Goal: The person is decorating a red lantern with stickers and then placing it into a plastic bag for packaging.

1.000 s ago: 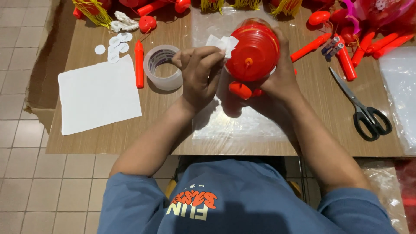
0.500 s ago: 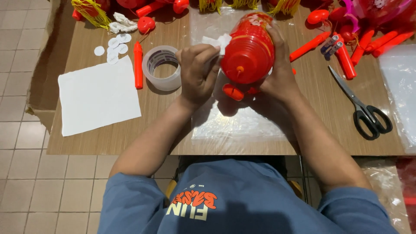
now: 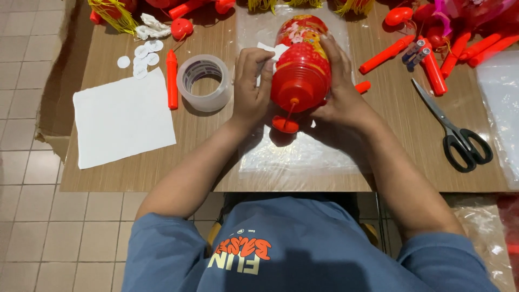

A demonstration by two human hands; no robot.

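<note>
A red plastic lantern (image 3: 301, 65) with a ribbed body and a printed top lies on its side between my hands, above a clear plastic sheet (image 3: 303, 154) on the wooden table (image 3: 378, 140). My left hand (image 3: 251, 89) presses against its left side, with a piece of white paper (image 3: 277, 51) showing behind the fingers. My right hand (image 3: 338, 100) cups its right side and underside. A small red cap (image 3: 285, 124) hangs on a stalk from the lantern's near end.
A roll of clear tape (image 3: 204, 82) stands left of my left hand, with a red stick (image 3: 172, 79), a white paper sheet (image 3: 123, 116) and small white discs (image 3: 141, 55). Black scissors (image 3: 454, 130) lie to the right. More red sticks (image 3: 432, 57) and lantern parts crowd the far edge.
The lantern has turned from facing me end-on to lying lengthwise, pointing away from me. My left hand has slid from its top onto its left side.
</note>
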